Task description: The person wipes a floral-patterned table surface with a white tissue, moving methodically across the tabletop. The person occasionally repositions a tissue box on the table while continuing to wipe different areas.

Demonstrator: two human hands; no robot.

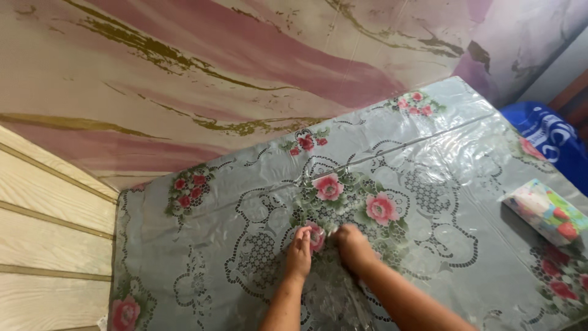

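Both of my hands rest close together near the middle of a table covered by a grey plastic tablecloth (429, 141) printed with pink flowers and lace patterns. My left hand (299, 252) has its fingers curled down onto the cloth beside a pink flower. My right hand (353, 246) is bunched just to the right of it, fingers pressed on a clear, crinkled plastic sheet (334, 294) that lies between my forearms. Whether either hand pinches the sheet I cannot tell.
A colourful soft pack of tissues (545, 211) lies near the table's right edge. A blue plastic bag (545, 138) sits beyond the far right corner. A pink and gold marbled wall (214, 67) runs behind the table, with pale wood-look panelling (49, 227) at the left.
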